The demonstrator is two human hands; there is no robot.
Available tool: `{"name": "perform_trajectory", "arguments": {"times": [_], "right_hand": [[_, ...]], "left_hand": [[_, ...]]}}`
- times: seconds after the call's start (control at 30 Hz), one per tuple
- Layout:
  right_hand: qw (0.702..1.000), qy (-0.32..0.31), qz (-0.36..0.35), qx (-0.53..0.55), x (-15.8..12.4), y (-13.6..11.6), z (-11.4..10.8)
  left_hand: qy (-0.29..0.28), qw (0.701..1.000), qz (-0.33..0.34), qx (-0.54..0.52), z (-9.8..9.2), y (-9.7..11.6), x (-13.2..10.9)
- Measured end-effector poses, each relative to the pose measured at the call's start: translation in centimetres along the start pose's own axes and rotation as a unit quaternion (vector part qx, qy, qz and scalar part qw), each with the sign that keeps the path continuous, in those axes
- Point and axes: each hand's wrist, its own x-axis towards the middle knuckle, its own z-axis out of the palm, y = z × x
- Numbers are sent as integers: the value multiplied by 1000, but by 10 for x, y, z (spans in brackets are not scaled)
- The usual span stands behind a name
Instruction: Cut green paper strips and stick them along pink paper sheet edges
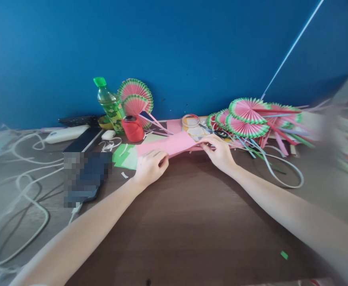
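Observation:
A sheet of pink paper (174, 143) stretches between my two hands above the back of the brown table. My left hand (150, 167) is at its near left edge, fingers curled in and gripping the paper. At the right end, my right hand (217, 153) pinches the paper's corner between thumb and fingers. Green paper (124, 156) lies beside my left hand, partly under the pink sheet. Just behind the sheet sit a roll of clear tape (191, 120) and another pink piece (174, 126).
Folded pink-and-green paper fans (248, 117) pile up at the back right. A green-capped bottle (109, 103), more fans (135, 97) and a red container (133, 129) stand at the back left. A phone (88, 178) and white cables (27, 190) lie on the left. A green scrap (284, 255) lies near right.

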Motion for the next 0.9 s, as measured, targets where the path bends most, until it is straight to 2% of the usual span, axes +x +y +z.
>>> {"name": "perform_trajectory", "arguments": {"times": [0.07, 0.13, 0.2, 0.27, 0.3, 0.37, 0.43, 0.57, 0.67, 0.7, 0.77, 0.83, 0.9], "right_hand": [[1000, 6, -7, -7, 0, 1, 0], [1000, -4, -18, -15, 1, -1, 2], [999, -18, -39, -21, 1, -4, 4], [996, -26, -78, -21, 0, -9, 6], [994, -31, -101, -20, 0, -12, 8], [988, -44, -147, -24, -2, -17, 10], [980, -57, -187, -37, -4, -19, 11], [965, -65, -249, -53, -7, -22, 10], [962, -46, -268, -22, -8, -26, 9], [966, -38, -258, -4, -8, -28, 10], [980, -22, -190, 48, -7, -31, 13], [990, -6, -80, 117, -5, -33, 17], [983, 5, 23, 185, -3, -33, 21]], "left_hand": [[-47, 996, -57, -46, -3, 0, 5], [-114, 972, -147, -141, -8, -3, 13], [-179, 914, -236, -278, -16, -11, 23], [-234, 853, -286, -370, -25, -23, 31], [-235, 849, -288, -375, -29, -29, 35], [-164, 894, -278, -310, -34, -42, 38], [-120, 918, -269, -265, -34, -52, 37], [-144, 910, -256, -291, -24, -61, 32], [-144, 906, -255, -307, -19, -60, 29], [-141, 905, -260, -305, -20, -59, 28], [-133, 904, -276, -299, -22, -56, 28], [-131, 898, -294, -299, -25, -52, 29], [-132, 882, -319, -320, -26, -48, 30]]}}
